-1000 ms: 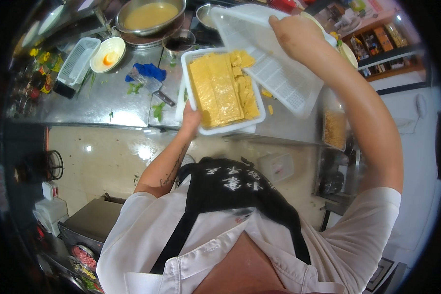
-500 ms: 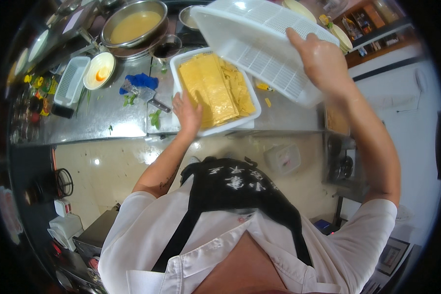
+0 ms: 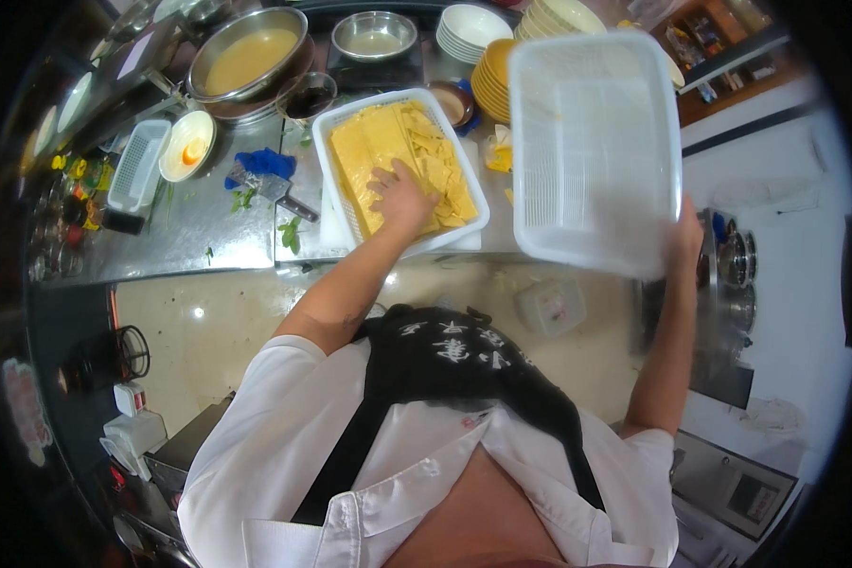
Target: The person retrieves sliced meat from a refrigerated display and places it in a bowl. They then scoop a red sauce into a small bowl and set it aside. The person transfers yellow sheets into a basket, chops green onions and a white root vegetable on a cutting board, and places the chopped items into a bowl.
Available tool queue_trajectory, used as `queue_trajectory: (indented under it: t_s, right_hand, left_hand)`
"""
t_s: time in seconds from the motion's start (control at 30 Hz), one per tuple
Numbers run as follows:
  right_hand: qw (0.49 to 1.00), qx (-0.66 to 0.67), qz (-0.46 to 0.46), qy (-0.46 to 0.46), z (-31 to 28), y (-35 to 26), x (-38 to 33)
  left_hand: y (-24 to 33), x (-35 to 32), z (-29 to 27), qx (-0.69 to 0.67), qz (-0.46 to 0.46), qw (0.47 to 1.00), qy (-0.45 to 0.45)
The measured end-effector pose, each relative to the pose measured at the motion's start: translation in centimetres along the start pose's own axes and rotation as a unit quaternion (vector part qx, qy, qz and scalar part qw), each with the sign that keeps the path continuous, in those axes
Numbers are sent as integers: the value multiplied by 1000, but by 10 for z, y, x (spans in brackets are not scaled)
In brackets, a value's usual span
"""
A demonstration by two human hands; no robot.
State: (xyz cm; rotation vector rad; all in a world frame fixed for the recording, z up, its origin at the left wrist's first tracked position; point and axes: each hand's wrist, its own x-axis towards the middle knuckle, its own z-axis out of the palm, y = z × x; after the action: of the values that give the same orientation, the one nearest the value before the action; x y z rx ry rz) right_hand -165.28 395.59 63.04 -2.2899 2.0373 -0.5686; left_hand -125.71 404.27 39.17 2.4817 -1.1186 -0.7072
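One gap parts left hand, spread on yellow sheets, from right hand, gripping a tilted basket by its edge.

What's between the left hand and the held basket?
In the head view, from the left hand rightward: yellow pieces, the lower basket's rim, then a strip of counter with a yellow scrap, up to the held basket.

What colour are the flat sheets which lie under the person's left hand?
The flat sheets are yellow; the head view shows this best.
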Motion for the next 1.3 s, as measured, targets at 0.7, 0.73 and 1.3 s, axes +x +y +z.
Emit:
queue_trajectory:
  t_s: [0.7, 0.73, 1.3]
  right_hand:
    - [808, 451, 317, -208, 204, 241, -67]
    - [818, 437, 320, -196, 209, 248, -64]
    - [786, 531, -52, -313, 214, 32, 9]
  left_hand:
    - [-6, 21, -25, 100, -4, 992, 80]
    - [-5, 22, -27, 118, -1, 991, 67]
    - [3, -67, -120, -472, -5, 878, 78]
